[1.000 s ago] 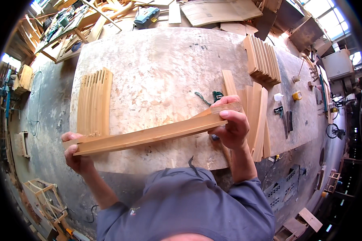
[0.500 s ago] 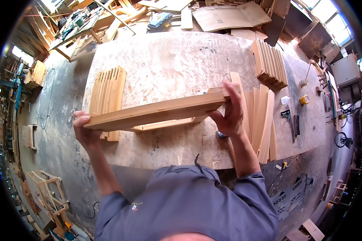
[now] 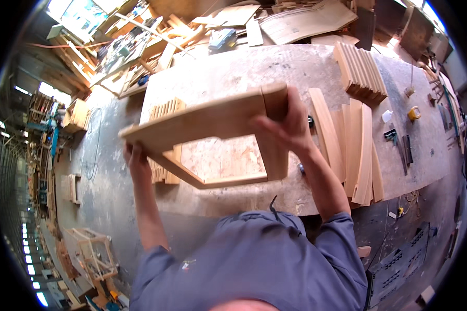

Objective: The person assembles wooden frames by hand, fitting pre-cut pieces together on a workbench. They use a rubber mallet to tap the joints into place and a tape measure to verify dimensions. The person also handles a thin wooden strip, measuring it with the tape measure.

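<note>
Between my two hands, above the worktable, is a four-sided light wooden frame (image 3: 207, 115), tilted so that its opening shows. My left hand (image 3: 137, 159) grips its left corner from beneath, with the fingers partly hidden. At the far right corner, my right hand (image 3: 291, 124) is closed around the joint, the thumb lying along the long rail. Partly behind the frame's left side stands a stack of slotted wooden pieces (image 3: 167, 109). Several loose wooden slats (image 3: 355, 150) lie just right of my right hand.
The worktable (image 3: 213, 67) carries another stack of slotted pieces (image 3: 359, 71) at the far right. Beyond the slats are a yellow tape measure (image 3: 414, 113), a small white container (image 3: 387, 116) and a dark-green tool (image 3: 390, 136). Boards and scrap (image 3: 306, 23) crowd the back.
Both hands have raised and turned the frame, so its opening now shows instead of mostly one rail's edge. The head view has swung, shifting the table rightward in the picture.
</note>
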`<action>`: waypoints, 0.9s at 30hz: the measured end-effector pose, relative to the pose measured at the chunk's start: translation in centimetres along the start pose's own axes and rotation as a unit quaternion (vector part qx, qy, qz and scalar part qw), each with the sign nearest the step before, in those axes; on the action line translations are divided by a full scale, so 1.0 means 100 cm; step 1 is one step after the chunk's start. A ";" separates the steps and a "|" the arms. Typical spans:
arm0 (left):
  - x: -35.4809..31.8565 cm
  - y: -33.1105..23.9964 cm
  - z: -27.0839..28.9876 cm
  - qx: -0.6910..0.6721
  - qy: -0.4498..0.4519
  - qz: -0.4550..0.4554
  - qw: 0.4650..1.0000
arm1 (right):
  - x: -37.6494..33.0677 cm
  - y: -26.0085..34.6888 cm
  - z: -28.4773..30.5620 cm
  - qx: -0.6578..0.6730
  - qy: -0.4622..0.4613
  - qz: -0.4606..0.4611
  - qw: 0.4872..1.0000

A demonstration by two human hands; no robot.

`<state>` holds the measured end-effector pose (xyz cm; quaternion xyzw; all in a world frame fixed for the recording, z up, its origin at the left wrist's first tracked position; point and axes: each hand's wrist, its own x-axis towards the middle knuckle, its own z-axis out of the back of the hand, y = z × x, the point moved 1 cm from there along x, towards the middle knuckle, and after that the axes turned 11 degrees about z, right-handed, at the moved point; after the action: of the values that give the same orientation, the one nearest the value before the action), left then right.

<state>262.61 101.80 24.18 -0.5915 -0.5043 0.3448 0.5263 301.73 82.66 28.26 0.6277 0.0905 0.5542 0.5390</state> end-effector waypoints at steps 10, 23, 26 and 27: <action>0.102 0.074 -0.025 0.105 -0.014 0.224 0.969 | 0.021 -0.154 -0.022 0.124 0.006 -0.287 0.950; 0.143 0.295 0.012 0.170 -0.069 0.376 0.908 | -0.058 -0.320 -0.076 0.039 -0.018 -0.367 0.929; 0.149 0.337 0.048 0.196 -0.101 0.403 0.888 | -0.051 -0.323 -0.077 -0.134 0.085 -0.364 0.918; 0.152 0.339 0.041 0.222 -0.099 0.412 0.878 | -0.047 -0.326 -0.074 -0.160 0.111 -0.372 0.908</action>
<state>270.47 119.59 -7.66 -0.5761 -0.1743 0.6903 0.4016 309.93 96.71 -1.33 0.3881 0.2868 0.3870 0.7857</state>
